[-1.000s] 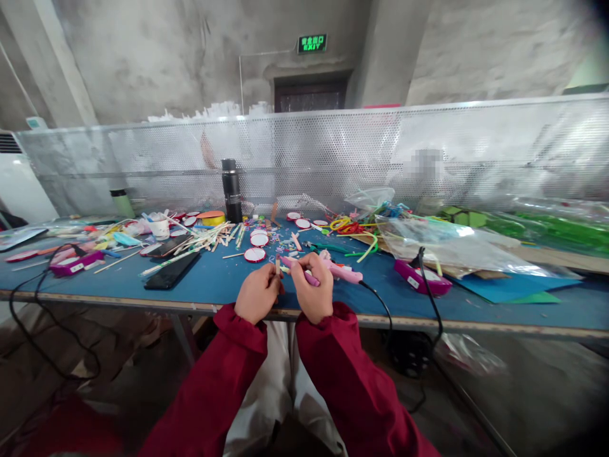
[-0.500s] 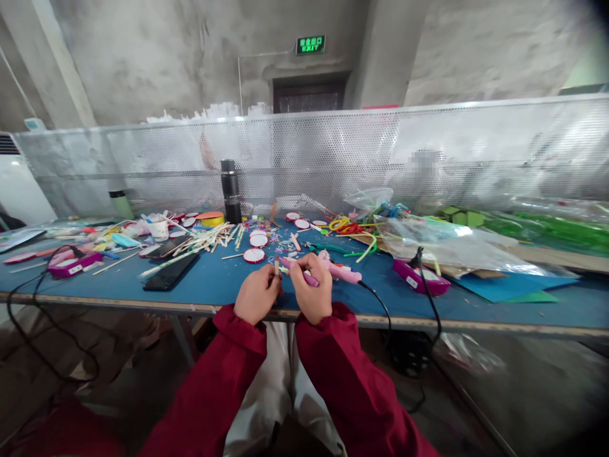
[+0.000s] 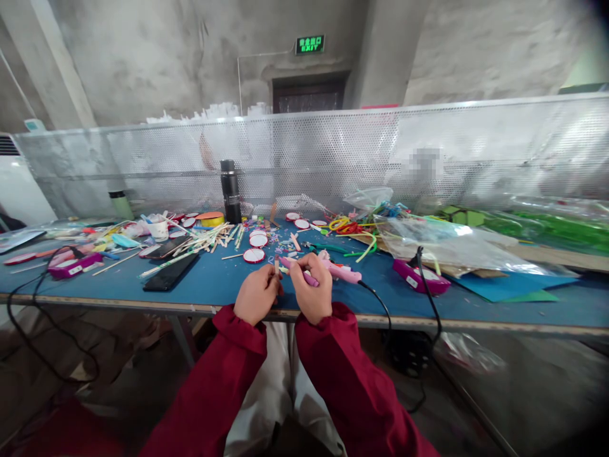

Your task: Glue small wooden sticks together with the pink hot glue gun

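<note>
1. A blue-topped table extends past the person's left hand and right hand on both sides.
2. Just beyond the left hand lies a red-rimmed white disc; a black bottle stands upright farther back.
3. To the left hand's left lies a black phone, with a heap of thin sticks just behind it.
4. Well left of the left hand sits a purple-sided device.
5. Beyond the right hand, a green-handled tool lies among small scraps.
6. Right of the right hand sits another purple-sided device; a blue sheet lies farther right.
</note>
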### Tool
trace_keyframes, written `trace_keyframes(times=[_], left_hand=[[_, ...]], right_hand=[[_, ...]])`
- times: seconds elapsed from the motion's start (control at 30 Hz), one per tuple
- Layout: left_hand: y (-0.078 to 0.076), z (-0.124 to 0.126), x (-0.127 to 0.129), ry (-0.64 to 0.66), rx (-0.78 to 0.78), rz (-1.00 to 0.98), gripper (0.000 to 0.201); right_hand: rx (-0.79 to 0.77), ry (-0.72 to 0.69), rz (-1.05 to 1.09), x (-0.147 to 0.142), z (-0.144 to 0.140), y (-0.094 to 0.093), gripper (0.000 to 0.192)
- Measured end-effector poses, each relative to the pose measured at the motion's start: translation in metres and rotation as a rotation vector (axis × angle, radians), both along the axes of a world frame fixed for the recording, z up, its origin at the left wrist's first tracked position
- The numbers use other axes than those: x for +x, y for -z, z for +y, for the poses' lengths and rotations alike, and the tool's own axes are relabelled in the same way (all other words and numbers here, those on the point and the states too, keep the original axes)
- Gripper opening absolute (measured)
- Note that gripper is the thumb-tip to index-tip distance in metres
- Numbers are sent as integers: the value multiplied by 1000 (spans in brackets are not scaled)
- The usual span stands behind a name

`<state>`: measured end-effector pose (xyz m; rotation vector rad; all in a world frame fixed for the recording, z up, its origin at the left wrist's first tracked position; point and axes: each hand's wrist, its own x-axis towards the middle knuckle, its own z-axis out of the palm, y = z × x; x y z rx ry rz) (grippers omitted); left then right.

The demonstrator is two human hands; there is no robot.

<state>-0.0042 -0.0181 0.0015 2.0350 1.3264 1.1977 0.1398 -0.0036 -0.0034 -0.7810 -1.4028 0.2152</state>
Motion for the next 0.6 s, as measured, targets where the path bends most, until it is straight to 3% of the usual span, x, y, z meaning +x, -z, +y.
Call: trace_keyframes(times=[0.6], left_hand=[[1,0,-1,2,2,-18,16]], right_hand=[[4,-2,-19,1,0,0,23]])
